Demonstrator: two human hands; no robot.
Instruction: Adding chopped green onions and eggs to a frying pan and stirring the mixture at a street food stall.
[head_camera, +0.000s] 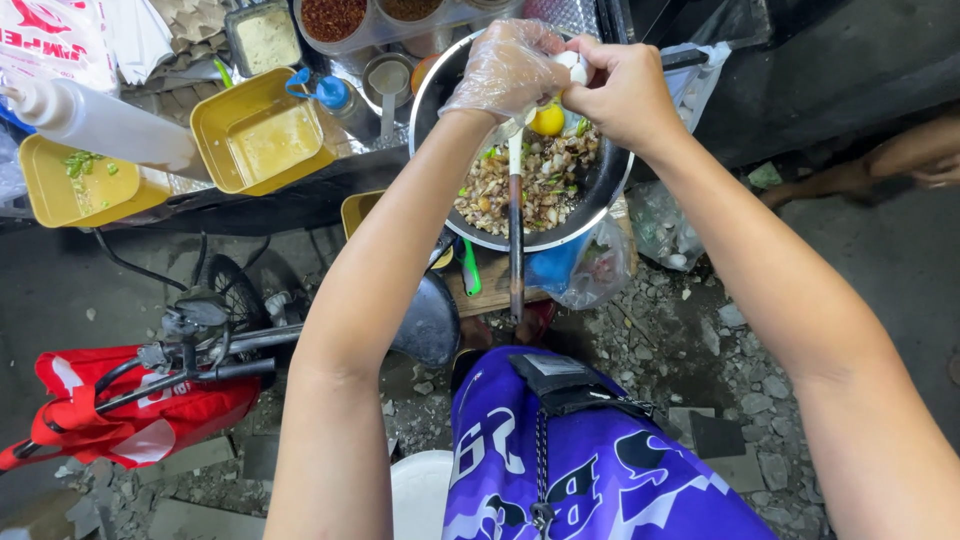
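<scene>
My left hand (505, 68), in a clear plastic glove, and my bare right hand (622, 88) meet over a round dark pan (600, 185). Together they hold a white egg (572, 66), pulled apart at the shell. A yellow yolk (548, 120) lies just below on the chopped brown and white food (525, 185) filling the pan. A long dark utensil handle (516, 250) sticks out of the pan toward me.
Two yellow trays (258, 135) (70, 185), a white squeeze bottle (95, 125), a blue-capped bottle (340, 100) and tubs of spices (335, 18) stand at the upper left. A bicycle handlebar (200, 350) with a red bag (130, 410) is on the left. Rubble covers the ground.
</scene>
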